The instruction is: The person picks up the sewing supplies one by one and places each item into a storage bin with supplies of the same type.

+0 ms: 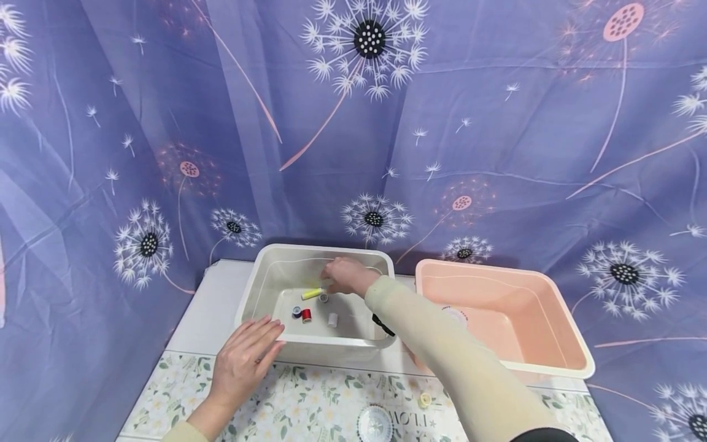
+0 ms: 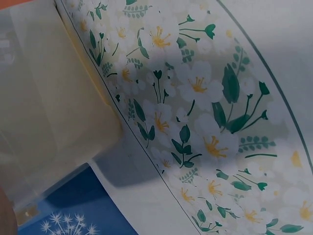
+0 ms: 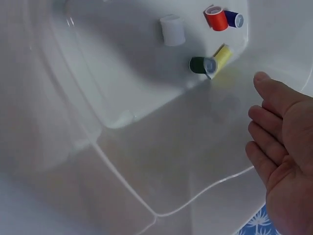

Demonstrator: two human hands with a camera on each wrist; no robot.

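My right hand (image 1: 347,276) reaches into a whitish-grey basin (image 1: 317,351), above the far side of its floor. In the right wrist view its fingers (image 3: 266,132) are loosely bent, with nothing visible in them. Thread spools lie below: a yellow spool (image 3: 223,58) touching a dark green spool (image 3: 198,65), a red spool (image 3: 216,18) beside a dark blue spool (image 3: 235,19), and a white spool (image 3: 172,30) apart. My left hand (image 1: 244,356) rests with extended fingers on the basin's near-left rim. The left wrist view shows mostly the basin's outer wall (image 2: 54,107) and the tablecloth.
On the right stands a pink basin (image 1: 552,307), holding a round white item (image 1: 455,316) partly behind my right sleeve. A pale yellow spool (image 1: 424,400) and a round white disc with a beaded edge (image 1: 375,425) lie on the flowered cloth (image 1: 309,399). A purple curtain (image 1: 342,184) hangs behind.
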